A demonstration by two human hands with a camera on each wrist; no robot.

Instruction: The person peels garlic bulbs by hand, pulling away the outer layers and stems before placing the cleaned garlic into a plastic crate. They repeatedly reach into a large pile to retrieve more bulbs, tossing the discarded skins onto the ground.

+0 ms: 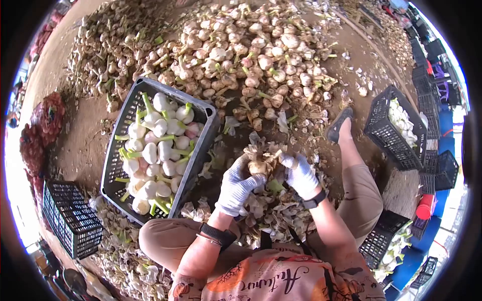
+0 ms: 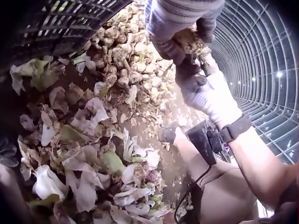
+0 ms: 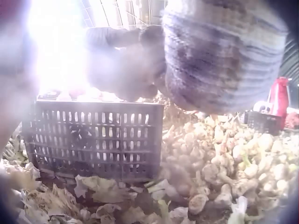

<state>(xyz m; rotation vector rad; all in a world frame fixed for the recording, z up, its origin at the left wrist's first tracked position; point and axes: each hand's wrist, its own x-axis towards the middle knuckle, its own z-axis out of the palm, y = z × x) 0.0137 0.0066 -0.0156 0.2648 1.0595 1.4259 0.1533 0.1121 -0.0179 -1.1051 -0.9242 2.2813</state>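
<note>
Head view: garlic bulb (image 1: 258, 167) between the hands, gripped by the left hand (image 1: 236, 188); right hand (image 1: 302, 177), just right, pinches its dry skin (image 1: 271, 156). Left wrist view: both hands meet there; long axis unclear. Right wrist view: bulb not discernible.

The garlic bulb (image 1: 258, 167) is partly hidden by the left hand (image 1: 237, 186), which is blurred by glare in the right wrist view.

My gloved right hand (image 3: 224, 58) looms large at the upper right, my left hand (image 3: 122, 70) blurred by glare to its left. Below, a slotted crate (image 3: 98, 140) stands left of heaped garlic bulbs (image 3: 224, 163), papery skins (image 3: 51, 200) near, a red object (image 3: 279, 100) far right
</note>
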